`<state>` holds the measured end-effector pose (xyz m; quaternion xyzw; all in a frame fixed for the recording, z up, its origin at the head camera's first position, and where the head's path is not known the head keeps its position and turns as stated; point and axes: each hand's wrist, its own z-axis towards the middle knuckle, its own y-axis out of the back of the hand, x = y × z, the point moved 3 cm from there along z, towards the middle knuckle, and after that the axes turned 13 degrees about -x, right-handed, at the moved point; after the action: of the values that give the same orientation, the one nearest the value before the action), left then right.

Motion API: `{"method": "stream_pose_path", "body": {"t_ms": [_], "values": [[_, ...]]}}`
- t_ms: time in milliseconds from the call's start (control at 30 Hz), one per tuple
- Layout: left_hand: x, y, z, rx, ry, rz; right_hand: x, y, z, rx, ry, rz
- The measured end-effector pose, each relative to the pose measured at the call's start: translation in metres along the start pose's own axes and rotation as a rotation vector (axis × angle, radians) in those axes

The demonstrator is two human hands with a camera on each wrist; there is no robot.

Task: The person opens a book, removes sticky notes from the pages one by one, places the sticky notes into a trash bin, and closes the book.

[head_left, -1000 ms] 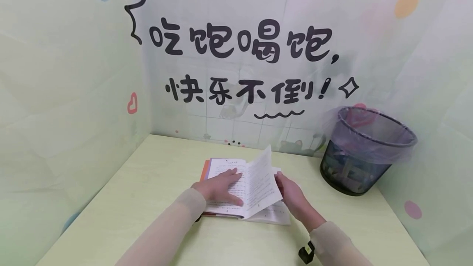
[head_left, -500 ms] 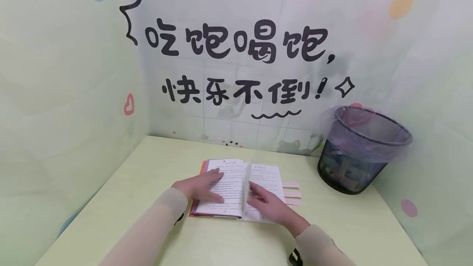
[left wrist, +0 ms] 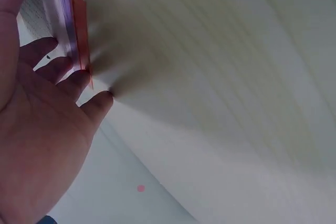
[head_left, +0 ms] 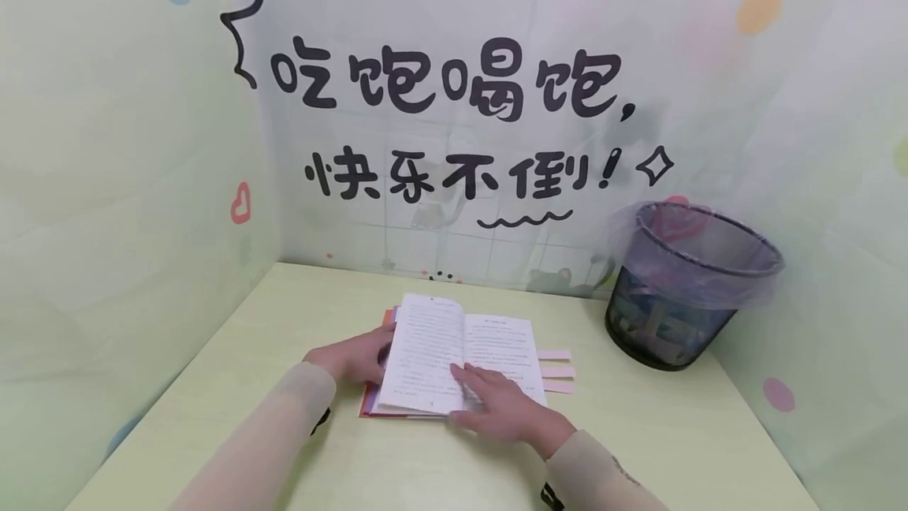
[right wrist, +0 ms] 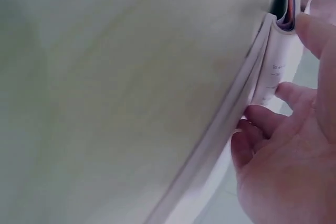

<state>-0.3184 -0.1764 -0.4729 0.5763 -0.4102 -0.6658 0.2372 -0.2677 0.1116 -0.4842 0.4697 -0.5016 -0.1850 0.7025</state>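
An open book [head_left: 496,345] lies on the table, its printed pages face up. Its left leaf [head_left: 429,353] stands slightly off the pages below. My left hand [head_left: 355,355] is at the book's left side, fingertips partly hidden by that leaf. In the left wrist view its fingers are loosely spread along the edge of the orange and purple cover [left wrist: 79,24]. My right hand [head_left: 507,408] rests over the lower right page near the spine, fingers extended. In the right wrist view the fingers [right wrist: 262,119] touch the pages from above, beside the curved spine gutter.
Pink paper tabs [head_left: 559,374] stick out from the book's right edge. A black mesh bin [head_left: 667,330] with a purple liner stands at the table's back right. Patterned walls with large lettering enclose the pale table [head_left: 397,464] on three sides.
My right hand has carried the raised leaf from the right side over to the left, then come to the lower right page. My left hand has slid left off the page to the book's edge.
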Motion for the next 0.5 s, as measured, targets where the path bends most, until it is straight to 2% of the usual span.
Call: {"method": "stream_pose_path", "body": {"t_ms": [133,233,400,500], "values": [[0.009,0.005,-0.002,-0.027,0.016,0.017,0.013,0.005,0.002,0.028,0.005,-0.092],[0.009,0.008,0.0,-0.058,0.043,0.049,0.019,0.008,0.003,0.043,0.01,-0.136],[-0.005,0.006,0.008,-0.124,0.012,0.08,0.022,0.011,0.008,0.06,-0.007,-0.195],[-0.022,0.0,0.012,-0.115,-0.003,0.051,0.022,0.011,0.01,0.065,-0.017,-0.209]]}}
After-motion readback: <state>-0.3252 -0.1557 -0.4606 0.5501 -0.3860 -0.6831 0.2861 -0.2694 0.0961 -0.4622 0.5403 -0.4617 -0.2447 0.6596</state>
